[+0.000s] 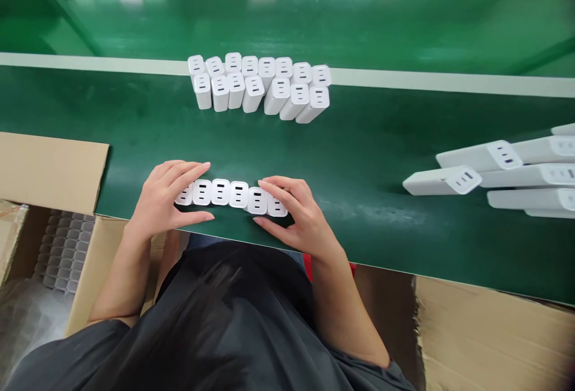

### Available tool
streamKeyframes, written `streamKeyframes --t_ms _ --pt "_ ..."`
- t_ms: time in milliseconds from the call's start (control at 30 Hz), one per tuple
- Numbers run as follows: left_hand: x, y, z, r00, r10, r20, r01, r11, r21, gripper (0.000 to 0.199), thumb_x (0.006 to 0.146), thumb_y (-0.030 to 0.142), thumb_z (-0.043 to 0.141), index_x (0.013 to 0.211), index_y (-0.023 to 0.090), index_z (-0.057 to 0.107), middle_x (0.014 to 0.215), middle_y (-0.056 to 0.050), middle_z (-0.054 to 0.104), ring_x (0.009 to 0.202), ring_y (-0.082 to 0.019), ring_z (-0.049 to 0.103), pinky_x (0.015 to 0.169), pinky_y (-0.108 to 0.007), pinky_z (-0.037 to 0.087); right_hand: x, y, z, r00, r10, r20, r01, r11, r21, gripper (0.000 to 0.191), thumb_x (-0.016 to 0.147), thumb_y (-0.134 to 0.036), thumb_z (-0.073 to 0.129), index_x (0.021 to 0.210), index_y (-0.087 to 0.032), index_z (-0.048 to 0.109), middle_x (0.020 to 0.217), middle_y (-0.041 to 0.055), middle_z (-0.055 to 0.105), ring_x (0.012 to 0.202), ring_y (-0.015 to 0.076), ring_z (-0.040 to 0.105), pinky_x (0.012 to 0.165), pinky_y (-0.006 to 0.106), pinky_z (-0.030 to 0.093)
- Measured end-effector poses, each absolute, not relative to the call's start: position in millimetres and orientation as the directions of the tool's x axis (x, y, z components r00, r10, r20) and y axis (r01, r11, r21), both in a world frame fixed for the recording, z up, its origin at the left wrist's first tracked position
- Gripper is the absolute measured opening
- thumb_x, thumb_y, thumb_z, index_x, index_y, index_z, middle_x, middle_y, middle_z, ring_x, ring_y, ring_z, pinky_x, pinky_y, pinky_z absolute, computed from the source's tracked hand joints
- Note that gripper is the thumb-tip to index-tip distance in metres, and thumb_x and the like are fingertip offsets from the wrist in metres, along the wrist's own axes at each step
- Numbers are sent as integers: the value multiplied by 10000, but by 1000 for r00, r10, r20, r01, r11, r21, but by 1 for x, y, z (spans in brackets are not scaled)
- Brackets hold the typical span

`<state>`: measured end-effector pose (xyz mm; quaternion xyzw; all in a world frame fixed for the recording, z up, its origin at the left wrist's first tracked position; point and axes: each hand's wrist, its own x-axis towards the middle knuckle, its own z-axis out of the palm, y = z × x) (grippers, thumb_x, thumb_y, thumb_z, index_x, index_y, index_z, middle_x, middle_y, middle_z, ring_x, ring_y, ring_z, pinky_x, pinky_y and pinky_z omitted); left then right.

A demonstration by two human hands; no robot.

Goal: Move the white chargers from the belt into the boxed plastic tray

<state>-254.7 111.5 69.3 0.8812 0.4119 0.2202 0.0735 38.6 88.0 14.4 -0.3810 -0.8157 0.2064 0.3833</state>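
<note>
A short row of several white chargers [220,192] stands upright near the front edge of the green table [368,139], port faces up. My left hand [173,196] curves around the row's left end, its thumb and fingers on either side of the end charger. Around the right end, my right hand [291,208] has its fingers behind and its thumb in front of the end charger [277,206]. Together the hands hold the row from both ends. Parts of the two end chargers are hidden by fingers.
Farther back, two lines of white chargers [281,88] stand close together beside a pale strip [426,78]. More chargers [442,180] are at the right. Cardboard [49,169] lies at the left, above an open box holding grey trays [65,250]. Another cardboard box [489,331] is below right.
</note>
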Motion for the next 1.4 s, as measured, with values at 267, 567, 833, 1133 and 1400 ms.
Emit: streamKeyframes --t_ms 267,567,833,1133,1400 --pt "-289 99 55 406 872 272 664 -486 568 1000 769 560 776 1568 325 221 1518 -129 400 1392 -319 403 1130 -501 397 37 88 13 -410 782 469 485 623 -614 641 890 -262 714 1472 -282 446 1283 126 554 1134 284 559 926 444 508" --pt "-297 92 44 355 920 166 623 -365 692 1003 803 493 770 1581 301 166 1489 -130 461 1380 -274 444 1167 -462 351 36 89 11 -412 785 462 484 618 -620 634 884 -253 722 1464 -251 465 1279 130 552 1140 269 566 965 419 511" --pt "-304 93 40 333 931 147 540 -316 780 914 809 428 781 1555 321 264 1450 -101 517 1372 -258 462 1153 -432 374 36 88 11 -406 800 441 497 599 -628 621 891 -258 713 1462 -271 469 1283 129 564 1137 276 585 948 422 530" --pt "-303 92 37 314 941 127 536 -286 794 798 831 402 762 1511 286 359 1366 -114 586 1260 -244 555 1102 -428 408 36 88 10 -406 805 433 500 592 -632 608 889 -260 712 1452 -270 481 1283 121 569 1131 266 594 955 406 531" --pt "-303 92 39 313 942 122 575 -290 765 704 835 389 758 1453 262 445 1336 -91 613 1258 -230 555 1082 -389 411 36 88 11 -402 802 441 499 596 -629 587 900 -280 706 1441 -254 481 1277 127 572 1147 262 594 972 413 529"
